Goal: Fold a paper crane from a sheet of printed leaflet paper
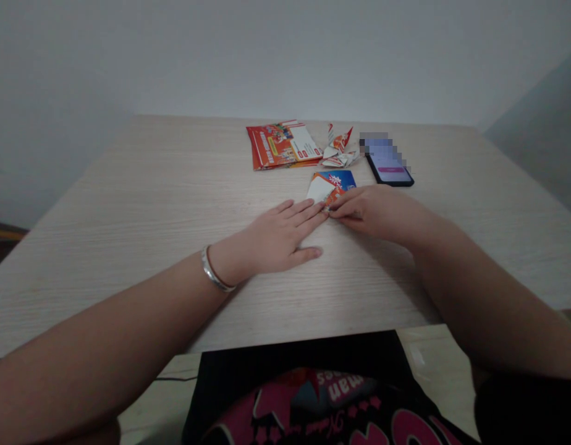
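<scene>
A small folded piece of printed paper [320, 187], white, blue and orange, lies flat on the table in front of me. My left hand [285, 236] rests palm down with fingers stretched out, their tips on the paper's near left edge. The fingers of my right hand [366, 209] are drawn together in a pinch at the paper's near corner, partly covering it. Both hands meet at that corner, so the exact fold under the fingertips is hidden.
Behind the paper lies a stack of orange printed leaflets [283, 145]. Beside it sit several folded paper pieces [340, 151] in a small heap. A black phone [390, 164] with a lit screen lies to the right. The pale wooden table [174, 167] ends at a wall.
</scene>
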Motion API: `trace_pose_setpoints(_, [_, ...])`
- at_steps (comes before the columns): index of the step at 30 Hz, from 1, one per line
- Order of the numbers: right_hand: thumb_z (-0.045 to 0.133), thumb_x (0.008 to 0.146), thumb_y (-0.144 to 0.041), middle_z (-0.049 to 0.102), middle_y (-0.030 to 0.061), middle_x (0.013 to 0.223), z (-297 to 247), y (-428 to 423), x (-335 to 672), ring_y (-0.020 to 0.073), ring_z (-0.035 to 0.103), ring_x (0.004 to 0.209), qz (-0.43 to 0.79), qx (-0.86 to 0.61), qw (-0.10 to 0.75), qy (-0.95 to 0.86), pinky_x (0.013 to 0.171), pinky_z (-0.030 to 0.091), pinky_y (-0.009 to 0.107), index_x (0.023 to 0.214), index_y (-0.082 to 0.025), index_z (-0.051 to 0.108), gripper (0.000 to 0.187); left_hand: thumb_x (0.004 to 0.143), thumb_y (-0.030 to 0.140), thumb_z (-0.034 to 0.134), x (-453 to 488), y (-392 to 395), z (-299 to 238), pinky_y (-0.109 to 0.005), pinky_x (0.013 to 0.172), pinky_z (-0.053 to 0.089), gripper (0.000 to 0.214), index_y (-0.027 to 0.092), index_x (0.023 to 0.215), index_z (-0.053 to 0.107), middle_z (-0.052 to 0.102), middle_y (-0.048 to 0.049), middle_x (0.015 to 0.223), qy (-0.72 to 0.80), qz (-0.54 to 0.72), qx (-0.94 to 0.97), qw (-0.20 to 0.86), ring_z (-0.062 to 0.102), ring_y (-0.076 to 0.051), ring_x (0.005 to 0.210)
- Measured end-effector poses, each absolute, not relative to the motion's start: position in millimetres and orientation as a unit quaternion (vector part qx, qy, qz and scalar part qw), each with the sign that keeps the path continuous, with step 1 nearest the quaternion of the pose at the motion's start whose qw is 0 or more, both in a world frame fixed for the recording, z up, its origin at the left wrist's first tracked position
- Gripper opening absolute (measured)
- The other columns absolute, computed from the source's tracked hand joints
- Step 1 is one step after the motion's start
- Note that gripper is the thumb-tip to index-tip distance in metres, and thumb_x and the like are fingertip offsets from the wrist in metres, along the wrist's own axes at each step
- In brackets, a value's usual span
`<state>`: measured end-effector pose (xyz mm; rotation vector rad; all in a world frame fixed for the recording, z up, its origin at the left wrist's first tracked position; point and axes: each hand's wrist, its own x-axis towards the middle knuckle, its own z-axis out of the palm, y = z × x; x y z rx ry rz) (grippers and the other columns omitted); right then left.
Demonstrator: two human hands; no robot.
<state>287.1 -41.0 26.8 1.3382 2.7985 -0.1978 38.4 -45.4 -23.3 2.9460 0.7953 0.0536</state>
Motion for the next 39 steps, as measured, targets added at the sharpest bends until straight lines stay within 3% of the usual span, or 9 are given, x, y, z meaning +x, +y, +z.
trace_pose_setpoints(6, [0.06, 0.095, -0.021, 0.081, 0.008, 0.124, 21, -39, 289, 0.0281, 0.075, 0.111, -0.043, 0.461, 0.013, 0.886, 0.097, 0.057, 0.042, 0.101, -0.024, 0.086, 0.027, 0.112, 0.059, 0.027, 36, -45, -15, -0.05, 0.132, 0.028, 0.073, 0.011, 0.167, 0.033, 0.027, -0.0176, 0.176, 0.26, -0.001, 0.965, 0.04, 0.033, -0.033, 0.162])
trace_pose_setpoints(10, [0.063, 0.092, -0.032, 0.083, 0.0104, 0.1, 14, -33, 302, 0.029, 0.075, 0.093, -0.008, 0.542, -0.009, 0.84, 0.087, 0.056, 0.043, 0.087, -0.025, 0.084, 0.022, 0.113, 0.055, 0.027, 32, -48, -2, -0.046, 0.128, 0.036, 0.066, 0.013, 0.158, 0.05, 0.044, -0.0154, 0.169, 0.25, 0.008, 0.968, 0.028, 0.046, -0.031, 0.155])
trace_pose_setpoints(15, [0.065, 0.092, -0.047, 0.08, 0.0103, 0.086, 8, -27, 311, 0.0315, 0.074, 0.092, -0.02, 0.565, -0.045, 0.824, 0.084, 0.056, 0.044, 0.09, -0.027, 0.084, 0.027, 0.113, 0.048, 0.031, 29, -50, 10, -0.047, 0.127, 0.039, 0.057, 0.015, 0.147, 0.064, 0.063, -0.011, 0.154, 0.258, -0.011, 0.966, 0.015, 0.057, -0.029, 0.146])
trace_pose_setpoints(20, [0.07, 0.087, -0.035, 0.079, 0.0109, 0.088, 8, -27, 309, 0.0317, 0.073, 0.089, -0.015, 0.583, -0.016, 0.812, 0.084, 0.055, 0.045, 0.078, -0.025, 0.081, 0.017, 0.112, 0.042, 0.032, 31, -52, 16, -0.05, 0.124, 0.042, 0.052, 0.019, 0.133, 0.074, 0.073, -0.0069, 0.142, 0.263, -0.006, 0.965, 0.014, 0.063, -0.029, 0.139])
trace_pose_setpoints(28, [0.067, 0.084, -0.024, 0.079, 0.0096, 0.085, 7, -24, 314, 0.0274, 0.071, 0.078, 0.008, 0.576, 0.009, 0.818, 0.076, 0.054, 0.044, 0.073, -0.024, 0.078, 0.016, 0.109, 0.036, 0.032, 31, -50, 17, -0.045, 0.115, 0.051, 0.051, 0.016, 0.119, 0.078, 0.08, -0.0099, 0.124, 0.247, 0.015, 0.969, 0.02, 0.071, -0.027, 0.124])
trace_pose_setpoints(35, [0.062, 0.091, -0.03, 0.081, 0.0125, 0.097, 25, -36, 301, 0.0301, 0.075, 0.085, 0.052, 0.64, 0.084, 0.762, 0.072, 0.054, 0.041, 0.092, -0.023, 0.083, 0.022, 0.11, 0.033, 0.032, 33, -48, 15, -0.042, 0.116, 0.05, 0.051, 0.013, 0.118, 0.078, 0.078, -0.0121, 0.129, 0.249, 0.004, 0.968, 0.021, 0.07, -0.026, 0.128])
trace_pose_setpoints(39, [0.052, 0.097, -0.031, 0.081, 0.0162, 0.11, 36, -41, 300, 0.0345, 0.076, 0.097, 0.066, 0.658, 0.147, 0.736, 0.072, 0.053, 0.04, 0.104, -0.02, 0.084, 0.035, 0.11, 0.031, 0.035, 34, -48, 16, -0.05, 0.127, 0.037, 0.046, 0.016, 0.119, 0.077, 0.078, -0.0091, 0.129, 0.257, -0.002, 0.966, 0.017, 0.07, -0.026, 0.128])
